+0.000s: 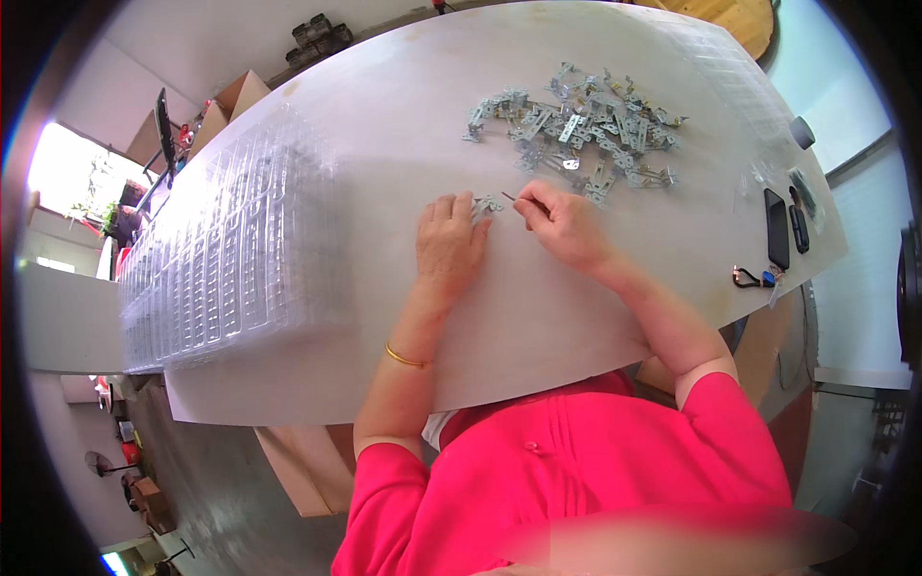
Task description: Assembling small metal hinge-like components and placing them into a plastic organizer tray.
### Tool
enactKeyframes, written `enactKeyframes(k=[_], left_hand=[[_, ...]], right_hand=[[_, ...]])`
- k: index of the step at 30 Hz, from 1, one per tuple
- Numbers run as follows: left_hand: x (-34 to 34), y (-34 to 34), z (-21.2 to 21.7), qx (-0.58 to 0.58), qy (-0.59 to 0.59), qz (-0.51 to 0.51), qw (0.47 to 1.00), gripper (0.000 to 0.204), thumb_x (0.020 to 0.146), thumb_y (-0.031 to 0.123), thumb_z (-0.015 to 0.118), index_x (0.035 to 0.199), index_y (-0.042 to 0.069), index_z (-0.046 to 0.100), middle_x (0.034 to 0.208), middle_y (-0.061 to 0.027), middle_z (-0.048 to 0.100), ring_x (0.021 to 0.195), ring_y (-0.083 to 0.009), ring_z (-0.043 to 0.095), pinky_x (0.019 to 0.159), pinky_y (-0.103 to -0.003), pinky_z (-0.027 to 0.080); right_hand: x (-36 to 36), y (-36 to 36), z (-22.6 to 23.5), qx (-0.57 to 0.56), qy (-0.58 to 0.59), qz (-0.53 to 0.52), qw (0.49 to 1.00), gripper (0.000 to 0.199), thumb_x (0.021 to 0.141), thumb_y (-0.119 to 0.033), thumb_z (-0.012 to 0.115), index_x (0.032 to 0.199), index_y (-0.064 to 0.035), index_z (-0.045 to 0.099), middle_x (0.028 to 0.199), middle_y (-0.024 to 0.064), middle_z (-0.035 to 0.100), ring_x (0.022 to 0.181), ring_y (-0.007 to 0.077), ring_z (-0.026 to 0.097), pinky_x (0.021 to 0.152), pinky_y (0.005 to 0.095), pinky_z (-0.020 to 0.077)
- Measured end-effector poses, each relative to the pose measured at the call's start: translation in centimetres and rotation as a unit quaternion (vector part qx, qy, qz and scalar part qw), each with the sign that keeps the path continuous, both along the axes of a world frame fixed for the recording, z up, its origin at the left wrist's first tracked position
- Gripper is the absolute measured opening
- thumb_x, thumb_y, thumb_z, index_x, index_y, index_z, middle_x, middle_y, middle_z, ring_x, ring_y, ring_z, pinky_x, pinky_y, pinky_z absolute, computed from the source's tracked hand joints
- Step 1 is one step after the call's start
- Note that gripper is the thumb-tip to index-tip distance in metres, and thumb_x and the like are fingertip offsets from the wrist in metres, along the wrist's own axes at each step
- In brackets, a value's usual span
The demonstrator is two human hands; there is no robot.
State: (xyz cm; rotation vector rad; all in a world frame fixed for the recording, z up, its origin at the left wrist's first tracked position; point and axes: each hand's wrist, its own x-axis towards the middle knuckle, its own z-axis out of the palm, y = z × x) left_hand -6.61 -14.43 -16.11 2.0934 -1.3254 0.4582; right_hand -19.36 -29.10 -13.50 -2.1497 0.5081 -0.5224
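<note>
Two bare hands work near the middle of a white-topped table (403, 125). The left hand (448, 235) lies palm down, fingers nearly straight and close together, against a small silver perforated metal bracket (488, 204). The fingers cover part of the bracket; whether they grip it or only steady it cannot be told. The right hand (562, 226) is closed, thumb against forefinger, on a thin dark rod (509, 196) whose tip points toward the bracket.

A loose heap of silver metal brackets (622, 132) lies just beyond the right hand and bounds the work area on the far side. A tall stack of clear moulded plastic trays (221, 240) occupies the left of the table, well apart from the left hand. Near the right edge lie a black rectangular phone (776, 228), a slim black-handled tool (798, 226) beside it, and a black cord loop with a blue part (754, 278).
</note>
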Motion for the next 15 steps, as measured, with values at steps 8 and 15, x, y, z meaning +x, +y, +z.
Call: enactKeyframes(k=[8, 15], left_hand=[[0.6, 0.2, -1.8, -0.049, 0.155, 0.015, 0.987, 0.023, 0.093, 0.013, 0.060, 0.111, -0.002, 0.062, 0.086, -0.0107, 0.065, 0.073, -0.0230, 0.063, 0.065, -0.035, 0.050], [0.0, 1.0, 0.9, -0.106, 0.565, -0.004, 0.818, 0.025, 0.099, 0.019, 0.057, 0.110, -0.003, 0.062, 0.078, -0.0001, 0.057, 0.052, -0.0041, 0.049, 0.045, -0.021, 0.039]], right_hand=[[2.1, 0.2, -2.7, 0.165, -0.058, 0.011, 0.985, 0.015, 0.099, -0.019, 0.056, 0.098, -0.0055, 0.061, 0.070, -0.0021, 0.057, 0.062, 0.0050, 0.052, 0.056, 0.0228, 0.0431], [1.0, 1.7, -2.5, 0.206, -0.071, 0.029, 0.976, 0.013, 0.096, -0.015, 0.061, 0.098, -0.0029, 0.063, 0.070, 0.0010, 0.062, 0.061, 0.0068, 0.054, 0.055, 0.0258, 0.0437]])
